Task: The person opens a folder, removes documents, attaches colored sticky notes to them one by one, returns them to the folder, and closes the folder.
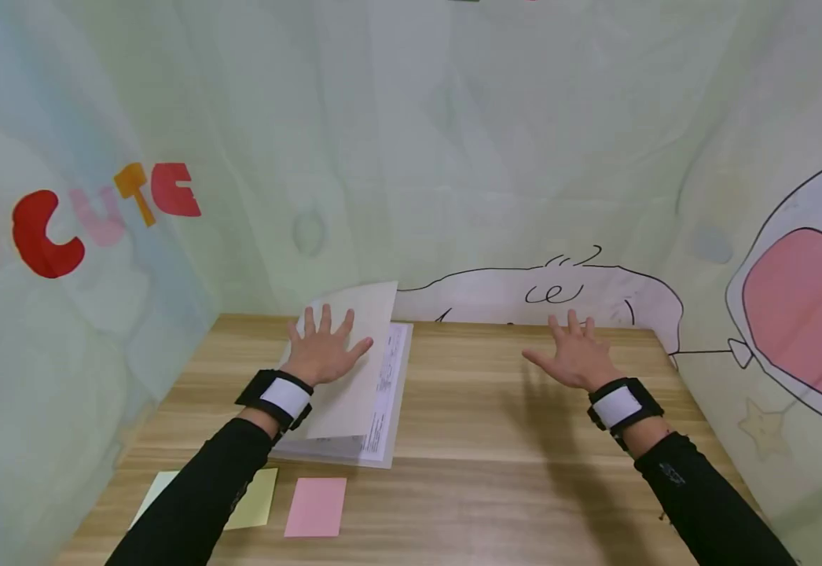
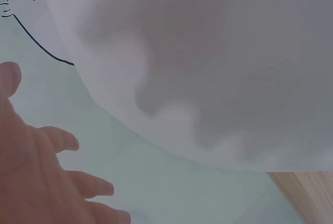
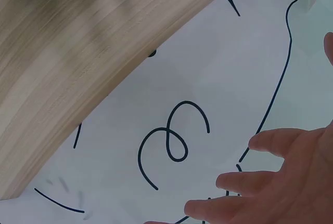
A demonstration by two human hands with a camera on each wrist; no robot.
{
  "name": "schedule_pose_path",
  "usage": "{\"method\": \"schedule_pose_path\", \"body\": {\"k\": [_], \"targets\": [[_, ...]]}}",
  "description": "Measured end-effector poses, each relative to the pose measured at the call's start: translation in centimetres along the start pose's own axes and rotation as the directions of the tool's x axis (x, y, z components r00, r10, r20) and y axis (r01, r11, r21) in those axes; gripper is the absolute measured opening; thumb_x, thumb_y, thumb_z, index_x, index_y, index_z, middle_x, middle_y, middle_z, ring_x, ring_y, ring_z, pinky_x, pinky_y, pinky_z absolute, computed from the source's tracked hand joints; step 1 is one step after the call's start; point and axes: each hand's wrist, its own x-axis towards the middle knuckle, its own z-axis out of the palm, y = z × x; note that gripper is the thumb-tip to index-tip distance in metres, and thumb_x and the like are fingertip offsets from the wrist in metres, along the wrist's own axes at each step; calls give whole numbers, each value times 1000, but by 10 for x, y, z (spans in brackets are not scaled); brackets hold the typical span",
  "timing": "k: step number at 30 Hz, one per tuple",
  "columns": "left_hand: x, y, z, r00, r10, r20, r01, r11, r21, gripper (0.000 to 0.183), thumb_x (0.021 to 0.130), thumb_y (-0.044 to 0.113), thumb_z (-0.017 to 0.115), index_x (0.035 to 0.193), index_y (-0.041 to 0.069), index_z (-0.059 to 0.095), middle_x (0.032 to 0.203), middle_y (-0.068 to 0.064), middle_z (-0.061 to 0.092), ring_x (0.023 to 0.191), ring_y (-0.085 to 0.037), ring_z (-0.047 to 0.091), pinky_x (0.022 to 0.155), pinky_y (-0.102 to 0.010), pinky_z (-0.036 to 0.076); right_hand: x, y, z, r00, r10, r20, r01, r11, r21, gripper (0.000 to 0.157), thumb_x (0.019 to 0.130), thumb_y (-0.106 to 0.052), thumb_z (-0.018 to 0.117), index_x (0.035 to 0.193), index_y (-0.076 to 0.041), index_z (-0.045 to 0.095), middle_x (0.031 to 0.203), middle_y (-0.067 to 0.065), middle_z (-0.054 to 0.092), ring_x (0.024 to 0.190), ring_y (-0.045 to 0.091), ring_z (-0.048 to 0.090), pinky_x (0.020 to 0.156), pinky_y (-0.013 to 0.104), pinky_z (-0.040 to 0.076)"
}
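A booklet of papers (image 1: 398, 393) lies at the left of the table, a printed sheet showing along its right side. Its blank white top page (image 1: 354, 409) stands partly lifted and curves up against the curtain. Over that page my left hand (image 1: 321, 355) is held with fingers spread. In the left wrist view, the fingers (image 2: 93, 185) appear apart from the page (image 2: 171, 68) and cast a shadow on it. My right hand (image 1: 576, 358), also spread and holding nothing, hovers above the table's far right part; the right wrist view has its fingers (image 3: 250, 182) before the curtain.
Near the front left of the wooden table (image 1: 467, 503) lie a pink sticky note (image 1: 315, 507), a yellow one (image 1: 255, 499) and a pale green one (image 1: 152, 491), the last two partly behind the left sleeve. A printed curtain (image 1: 453, 157) encloses the table's back and sides.
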Motion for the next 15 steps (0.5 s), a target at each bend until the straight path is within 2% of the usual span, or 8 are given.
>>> {"method": "schedule_pose_path", "body": {"k": [6,10,13,15], "targets": [[-4,-4,-5,1000,-7,2,7,1000,-27,76,95,59,32,151,8,21,150,-33,10,135,-54,4,99,-72,6,2,-8,-2,1000,-12,-10,12,1000,13,95,87,-69,40,148,1,22,149,35,8,131,60,6,91,77,18],[-9,-8,-6,1000,-16,2,16,998,-58,69,97,48,40,146,0,31,144,-33,28,129,-53,27,98,-67,25,2,-13,0,998,-47,-45,47,999,7,83,91,-55,48,142,7,31,144,38,20,130,58,16,95,70,23],[-17,-11,-7,1000,-13,-8,13,998,-57,59,96,40,45,134,-5,46,129,-31,46,115,-48,45,89,-58,41,2,-15,1,995,-63,-75,63,998,-8,68,93,-41,53,134,12,41,137,38,33,126,55,29,97,64,30],[-21,-14,-7,1000,-4,0,4,999,-50,55,96,38,46,126,-7,53,120,-29,53,108,-44,52,83,-54,46,1,-16,2,995,-64,-83,63,998,-11,62,93,-36,55,129,13,46,131,38,40,121,53,37,95,62,33]]}}
